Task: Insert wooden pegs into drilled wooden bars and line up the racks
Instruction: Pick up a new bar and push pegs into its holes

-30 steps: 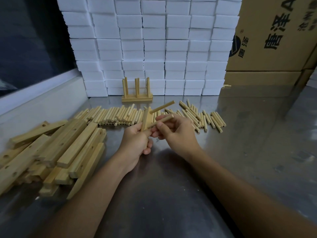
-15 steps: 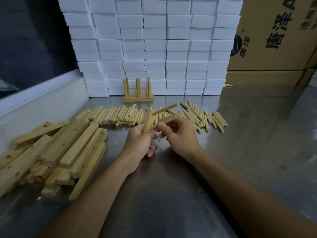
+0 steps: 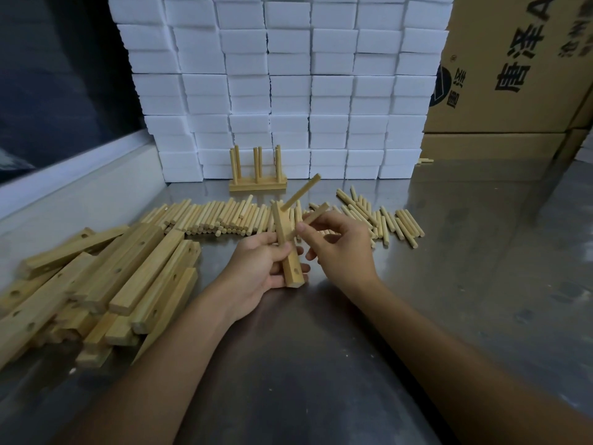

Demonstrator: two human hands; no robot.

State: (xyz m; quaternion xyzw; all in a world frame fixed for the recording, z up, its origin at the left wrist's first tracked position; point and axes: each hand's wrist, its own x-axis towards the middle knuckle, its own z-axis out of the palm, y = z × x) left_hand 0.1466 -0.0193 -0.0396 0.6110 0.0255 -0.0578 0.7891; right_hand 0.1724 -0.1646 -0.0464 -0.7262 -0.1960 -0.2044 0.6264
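Observation:
My left hand [image 3: 260, 268] grips a drilled wooden bar [image 3: 288, 252], held tilted above the steel table. One peg [image 3: 301, 191] sticks out of the bar's far end, pointing up and right. My right hand [image 3: 340, 242] pinches a second peg [image 3: 313, 216] whose tip meets the bar's middle. An empty hole shows near the bar's near end. A finished rack [image 3: 257, 184] with upright pegs stands at the back against the foam blocks.
A row of loose pegs [image 3: 224, 216] lies across the table behind my hands. A heap of drilled bars [image 3: 106, 277] sits at the left. Stacked white foam blocks [image 3: 288, 91] and cardboard boxes [image 3: 513, 75] close off the back.
The bar has been lowered a little in my left hand, so its near end with the empty hole now shows. My right hand still holds the second peg against the bar.

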